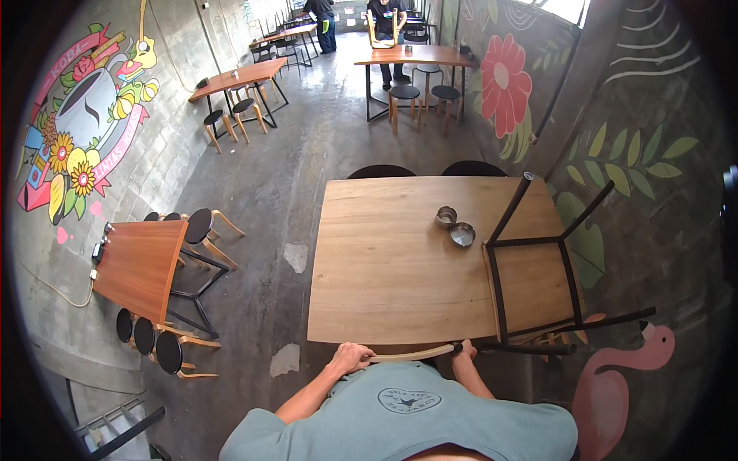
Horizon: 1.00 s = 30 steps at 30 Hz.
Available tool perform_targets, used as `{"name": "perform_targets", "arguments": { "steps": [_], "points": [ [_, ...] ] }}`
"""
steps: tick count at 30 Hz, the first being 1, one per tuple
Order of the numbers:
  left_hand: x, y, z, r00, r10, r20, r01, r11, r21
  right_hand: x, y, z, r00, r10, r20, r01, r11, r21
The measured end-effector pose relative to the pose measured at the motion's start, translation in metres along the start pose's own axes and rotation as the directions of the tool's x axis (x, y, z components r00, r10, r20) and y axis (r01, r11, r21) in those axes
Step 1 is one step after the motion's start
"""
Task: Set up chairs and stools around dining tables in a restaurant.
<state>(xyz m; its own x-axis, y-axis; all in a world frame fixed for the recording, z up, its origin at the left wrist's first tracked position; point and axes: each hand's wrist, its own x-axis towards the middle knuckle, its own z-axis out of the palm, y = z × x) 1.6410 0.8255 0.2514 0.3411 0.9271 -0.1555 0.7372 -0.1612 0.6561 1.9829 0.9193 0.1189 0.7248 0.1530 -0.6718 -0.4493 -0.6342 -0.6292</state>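
Just below the near edge of a light wooden table [403, 259], my left hand [350, 356] is closed on one end of a curved wooden chair backrest [412, 355]. My right hand [466, 349] grips the other end, beside a black frame tube. The lower part of this chair is hidden by the table and my shirt. Two round metal ashtrays [445, 216] [462, 235] touch each other on the tabletop. An upturned chair with black metal legs [527, 242] rests on the table's right side, its legs pointing up and outward.
Two black round seats [381, 172] show beyond the table's far edge. At left stands a reddish-brown table [141, 268] with several round stools [169, 351]. A painted wall [634, 219] runs along the right. Farther off, a person [387, 23] handles an upturned stool at another table; a second person [324, 23] stands behind.
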Motion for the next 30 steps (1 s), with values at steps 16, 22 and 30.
{"name": "perform_targets", "arguments": {
  "steps": [16, 22, 30],
  "points": [
    [-0.033, 0.045, 0.074, 0.925, -0.287, -0.248, 0.330, 0.932, 0.150, 0.031, 0.021, -0.080, 0.603, 0.166, 0.781, 0.015, 0.976, -0.219],
    [-0.051, 0.066, 0.112, 0.812, -0.335, -0.478, 0.452, 0.879, 0.150, 0.150, 0.068, -0.118, 0.554, 0.200, 0.808, 0.680, 0.452, -0.578],
    [-0.055, 0.080, 0.140, 0.762, -0.350, -0.545, 0.538, 0.811, 0.230, 0.177, 0.080, -0.253, 0.668, 0.202, 0.716, 0.506, 0.583, -0.636]
  ]
}}
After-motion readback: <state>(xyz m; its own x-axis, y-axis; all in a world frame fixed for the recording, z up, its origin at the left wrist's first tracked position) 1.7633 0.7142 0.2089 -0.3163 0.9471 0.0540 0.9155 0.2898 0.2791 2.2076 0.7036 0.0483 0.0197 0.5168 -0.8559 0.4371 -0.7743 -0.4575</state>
